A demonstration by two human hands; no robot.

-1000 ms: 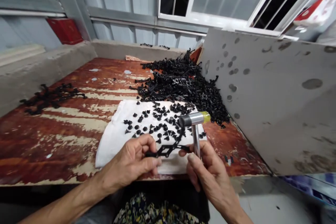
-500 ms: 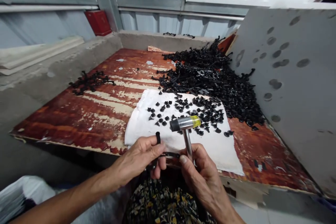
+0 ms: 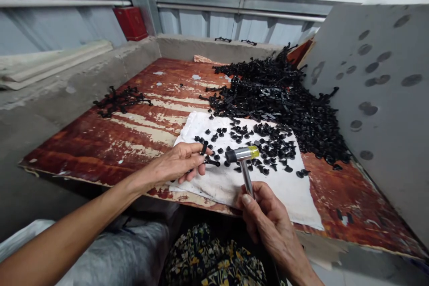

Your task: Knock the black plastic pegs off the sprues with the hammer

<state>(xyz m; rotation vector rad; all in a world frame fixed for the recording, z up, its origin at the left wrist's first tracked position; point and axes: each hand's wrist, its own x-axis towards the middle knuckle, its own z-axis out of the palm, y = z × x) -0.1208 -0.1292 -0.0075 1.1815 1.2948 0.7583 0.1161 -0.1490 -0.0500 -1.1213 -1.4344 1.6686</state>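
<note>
My left hand (image 3: 181, 161) is closed on a thin black strip-like part (image 3: 212, 162), its ends sticking out past my fingers over the white cloth. In my right hand (image 3: 264, 212) is a small mallet (image 3: 244, 154), gripped by its metal handle. The mallet's head is upright, with one black face and one yellow face. Behind it, many small black stud-like pieces (image 3: 220, 151) with round heads lie scattered on the white cloth (image 3: 214, 187). My fingers partly hide the strip.
A large heap of black parts (image 3: 268, 94) covers the back right of the worn red-brown tabletop (image 3: 83, 143). A smaller pile (image 3: 122, 100) lies at left. A grey spotted panel (image 3: 378, 111) stands along the right side. A red box (image 3: 131, 23) sits in the back corner.
My left hand has moved forward with the black part, up over the cloth and away from my right hand. The mallet stays in my right hand, which is now apart from the black part.
</note>
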